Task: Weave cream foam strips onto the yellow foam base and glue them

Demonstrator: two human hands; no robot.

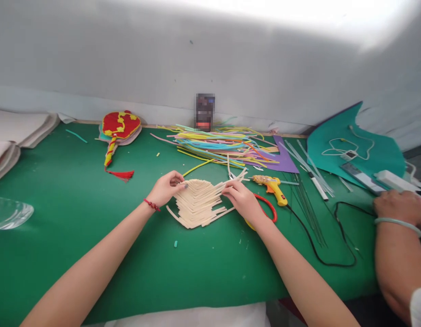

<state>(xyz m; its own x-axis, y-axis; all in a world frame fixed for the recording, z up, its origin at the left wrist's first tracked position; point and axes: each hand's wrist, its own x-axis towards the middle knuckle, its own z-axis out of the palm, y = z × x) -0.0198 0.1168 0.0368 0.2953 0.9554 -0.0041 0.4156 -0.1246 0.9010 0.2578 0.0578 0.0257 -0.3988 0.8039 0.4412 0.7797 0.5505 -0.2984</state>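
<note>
A cream leaf-shaped piece of pipe cleaners, its rows meeting in a V pattern, lies on the green table. My left hand pinches its upper left edge between thumb and fingers. At the upper right side, my right hand has its fingers closed around loose cream pipe cleaner ends. More strip ends stick out unevenly on the lower right of the piece. Scissors with a red and yellow handle lie partly hidden beneath my right hand and forearm.
Behind the piece spreads a heap of coloured pipe cleaners. A yellow glue gun trails a black cord to the right. A red and yellow fan with a tassel lies back left. Another person's hand rests at the right edge.
</note>
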